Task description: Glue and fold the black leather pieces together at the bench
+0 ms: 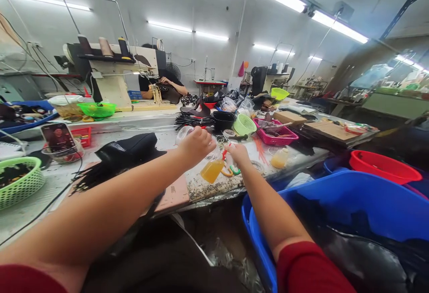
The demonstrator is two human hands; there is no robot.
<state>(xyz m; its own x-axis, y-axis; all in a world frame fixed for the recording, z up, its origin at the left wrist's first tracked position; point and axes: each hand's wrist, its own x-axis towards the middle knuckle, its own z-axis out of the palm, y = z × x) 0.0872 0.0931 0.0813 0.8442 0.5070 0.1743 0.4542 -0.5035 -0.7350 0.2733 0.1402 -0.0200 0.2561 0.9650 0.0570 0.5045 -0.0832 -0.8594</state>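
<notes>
Both the left hand (197,144) and the right hand (237,155) meet near the centre of the frame, a little apart from each other over the white surface (197,190). Just below and between them is a clear bottle (212,171) with yellow liquid in its lower part, leaning with its neck end toward the right hand. The right hand is curled, its fingers pinching a small red piece (225,153) beside that neck; whether this piece belongs to the bottle cannot be told. The left hand is bunched, thumb and fingers drawn together, but what it grips, if anything, is hidden. A clear plastic item (183,135) shows just behind it.

Judging by these poses, the step in hand is close finger work at the bottle's upper end. The next move seems to call for a steady right-hand pinch and care with the lean, so that no liquid runs onto the surface.

Scissors (235,171) with orange and green handles lie just right of the bottle, near enough to be knocked. To the left, a dark leather-like piece (130,150) lies on the surface, and a pink board (172,193) sits at the near edge.
</notes>
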